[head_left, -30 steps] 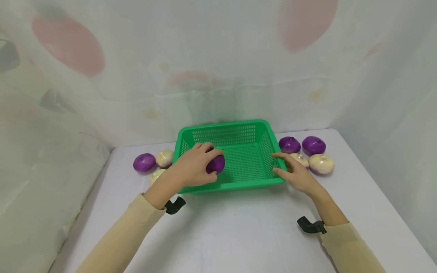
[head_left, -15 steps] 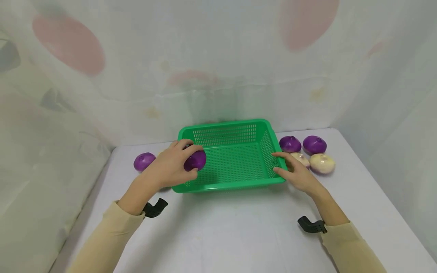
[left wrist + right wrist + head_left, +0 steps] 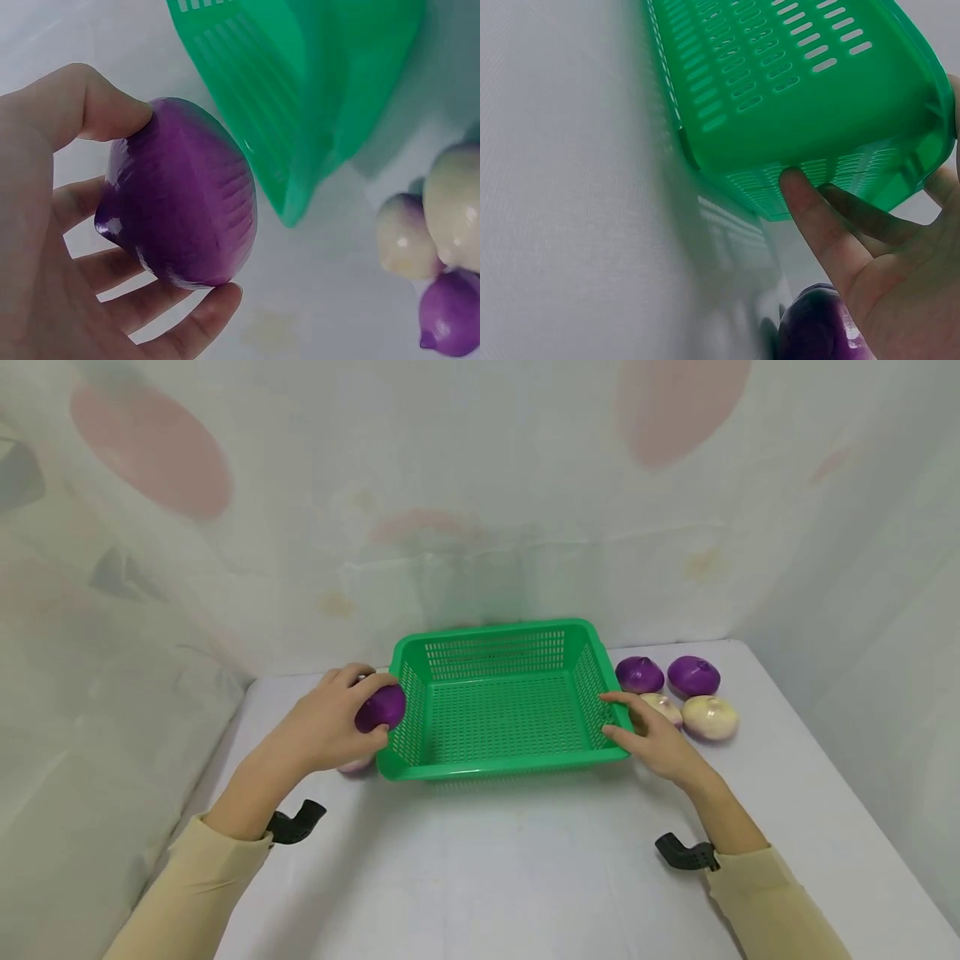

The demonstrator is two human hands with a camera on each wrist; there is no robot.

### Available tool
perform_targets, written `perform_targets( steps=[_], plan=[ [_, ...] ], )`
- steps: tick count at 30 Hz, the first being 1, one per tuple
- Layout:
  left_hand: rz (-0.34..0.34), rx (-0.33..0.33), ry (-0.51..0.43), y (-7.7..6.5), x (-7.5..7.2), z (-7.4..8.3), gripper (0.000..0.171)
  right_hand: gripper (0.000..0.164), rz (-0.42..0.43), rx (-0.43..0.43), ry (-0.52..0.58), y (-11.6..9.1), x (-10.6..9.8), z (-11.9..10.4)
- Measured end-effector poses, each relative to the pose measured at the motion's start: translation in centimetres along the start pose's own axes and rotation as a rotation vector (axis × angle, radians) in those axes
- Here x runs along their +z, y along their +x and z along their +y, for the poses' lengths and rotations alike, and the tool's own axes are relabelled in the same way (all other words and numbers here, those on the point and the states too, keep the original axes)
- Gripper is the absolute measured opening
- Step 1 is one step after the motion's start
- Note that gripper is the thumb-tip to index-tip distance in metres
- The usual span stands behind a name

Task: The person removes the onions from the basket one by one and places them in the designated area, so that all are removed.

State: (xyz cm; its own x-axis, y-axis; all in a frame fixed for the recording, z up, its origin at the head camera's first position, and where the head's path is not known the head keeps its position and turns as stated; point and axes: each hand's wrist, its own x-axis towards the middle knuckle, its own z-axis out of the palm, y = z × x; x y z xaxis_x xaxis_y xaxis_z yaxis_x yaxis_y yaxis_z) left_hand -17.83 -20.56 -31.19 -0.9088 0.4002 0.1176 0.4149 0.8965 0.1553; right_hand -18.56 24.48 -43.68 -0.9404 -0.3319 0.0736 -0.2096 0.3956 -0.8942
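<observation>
A glossy purple onion [image 3: 180, 191] is gripped between the thumb and fingers of my left hand [image 3: 318, 722]. It hangs by the left end of a green slotted basket [image 3: 502, 718], overlapping the rim in the head view. My right hand [image 3: 656, 743] holds the basket's right end, with thumb and forefinger over the rim and other fingers against the outer wall [image 3: 802, 120]. Mostly hidden behind the left hand in the head view is a pale onion [image 3: 356, 766]. The left wrist view shows pale onions [image 3: 461, 206] and a purple onion [image 3: 450, 313] beside the basket.
Right of the basket sit two purple onions [image 3: 693, 677] and two pale onions [image 3: 710, 718], close to the right hand. All stand on a white-covered table [image 3: 487, 860]. A patterned curtain [image 3: 525, 510] hangs right behind the basket.
My left hand has carried the purple onion leftward, from over the basket's inside to its left rim, covering the onions on that side. The right hand has stayed on the basket.
</observation>
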Motion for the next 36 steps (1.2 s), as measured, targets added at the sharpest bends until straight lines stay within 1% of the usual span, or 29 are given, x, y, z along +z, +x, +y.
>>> perform_targets(
  steps=[9,15,25,31,36],
  plan=[
    [0.019,-0.041,-0.01,-1.5,-0.3,-2.6,0.052,0.052,-0.002,-0.003,-0.001,-0.1,0.0,-0.1],
    [0.032,-0.072,-0.039,-2.5,0.0,-4.2,0.051,0.052,-0.003,0.002,0.003,-0.1,0.0,0.0],
    [0.01,-0.129,-0.093,-4.4,1.4,-6.9,0.05,0.05,0.013,0.012,0.0,0.0,0.1,0.4],
    [0.006,-0.156,-0.094,-5.2,2.4,-8.5,0.052,0.051,0.011,0.003,-0.003,0.0,0.1,0.5],
    [-0.005,-0.177,-0.106,-5.7,3.3,-9.6,0.055,0.051,0.001,0.0,-0.006,0.0,0.0,0.5]
  ],
)
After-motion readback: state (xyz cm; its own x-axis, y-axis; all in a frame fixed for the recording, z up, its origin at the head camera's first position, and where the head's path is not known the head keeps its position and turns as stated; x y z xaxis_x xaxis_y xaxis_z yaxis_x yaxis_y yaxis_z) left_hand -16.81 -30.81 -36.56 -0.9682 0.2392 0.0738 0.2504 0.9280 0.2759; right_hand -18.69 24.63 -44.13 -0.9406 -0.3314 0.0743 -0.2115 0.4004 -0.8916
